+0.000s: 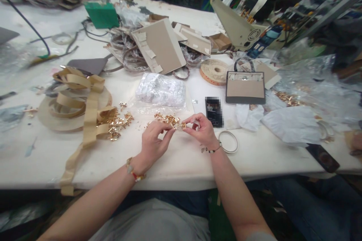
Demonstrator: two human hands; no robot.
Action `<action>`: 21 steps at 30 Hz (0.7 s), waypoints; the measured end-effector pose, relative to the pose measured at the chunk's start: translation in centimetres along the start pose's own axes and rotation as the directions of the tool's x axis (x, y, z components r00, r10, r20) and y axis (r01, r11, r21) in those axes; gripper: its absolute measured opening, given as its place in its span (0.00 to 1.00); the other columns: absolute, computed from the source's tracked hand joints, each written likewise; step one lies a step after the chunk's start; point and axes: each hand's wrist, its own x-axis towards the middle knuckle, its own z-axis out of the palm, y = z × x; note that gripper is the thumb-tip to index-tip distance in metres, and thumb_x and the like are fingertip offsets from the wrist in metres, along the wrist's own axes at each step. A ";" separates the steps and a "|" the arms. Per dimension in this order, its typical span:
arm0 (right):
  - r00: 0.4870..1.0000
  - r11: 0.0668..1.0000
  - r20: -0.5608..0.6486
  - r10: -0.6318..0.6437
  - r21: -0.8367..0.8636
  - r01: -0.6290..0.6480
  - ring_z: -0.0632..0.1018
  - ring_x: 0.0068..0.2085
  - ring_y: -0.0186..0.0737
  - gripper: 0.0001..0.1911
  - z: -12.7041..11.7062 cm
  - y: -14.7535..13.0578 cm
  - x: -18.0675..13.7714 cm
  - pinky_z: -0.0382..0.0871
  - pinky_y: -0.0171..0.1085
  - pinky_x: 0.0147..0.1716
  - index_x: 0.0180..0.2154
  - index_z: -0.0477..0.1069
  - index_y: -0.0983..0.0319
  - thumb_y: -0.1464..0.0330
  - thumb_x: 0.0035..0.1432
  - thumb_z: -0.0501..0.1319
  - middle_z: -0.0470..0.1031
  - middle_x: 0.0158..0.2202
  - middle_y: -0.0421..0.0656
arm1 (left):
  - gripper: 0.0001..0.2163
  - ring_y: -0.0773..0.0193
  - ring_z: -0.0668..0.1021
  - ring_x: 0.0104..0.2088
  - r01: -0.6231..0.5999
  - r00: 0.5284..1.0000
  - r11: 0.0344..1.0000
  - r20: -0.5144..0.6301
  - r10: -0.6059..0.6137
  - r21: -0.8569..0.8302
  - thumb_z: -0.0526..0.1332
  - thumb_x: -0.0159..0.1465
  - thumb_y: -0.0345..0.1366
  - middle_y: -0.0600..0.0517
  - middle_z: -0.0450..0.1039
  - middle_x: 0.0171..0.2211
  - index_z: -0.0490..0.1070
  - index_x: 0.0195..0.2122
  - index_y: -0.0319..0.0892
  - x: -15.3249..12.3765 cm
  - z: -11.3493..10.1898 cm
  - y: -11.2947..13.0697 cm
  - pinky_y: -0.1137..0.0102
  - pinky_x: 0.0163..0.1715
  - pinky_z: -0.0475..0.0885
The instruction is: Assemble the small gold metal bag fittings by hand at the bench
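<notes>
Left hand (155, 145) and right hand (201, 133) nearly meet over the white table (181, 165).
I see the right pinching a gold fitting (183, 125) by thumb and fingertip, apparently because it is small; the left's thumb and forefinger close together, contents I cannot tell. Loose fittings (166, 117) lie just beyond, presumably for easy reach. Both hands converge, fingers bent. Farther out: wrapped bundle (161, 89), tan strap (90, 120) at left, phone (214, 113) at right.
</notes>
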 end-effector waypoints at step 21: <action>0.988 0.989 0.061 -0.140 -0.034 0.142 0.82 0.35 0.38 0.16 0.1 0.3 -0.2 0.69 0.31 0.24 0.34 0.65 0.59 0.67 0.54 0.72 0.82 0.38 0.45 | 0.08 0.65 0.81 0.25 0.177 0.975 0.984 0.137 -0.173 -0.013 0.66 0.65 0.42 0.52 0.83 0.31 0.82 0.36 0.44 -0.4 1.0 -0.6 0.71 0.32 0.79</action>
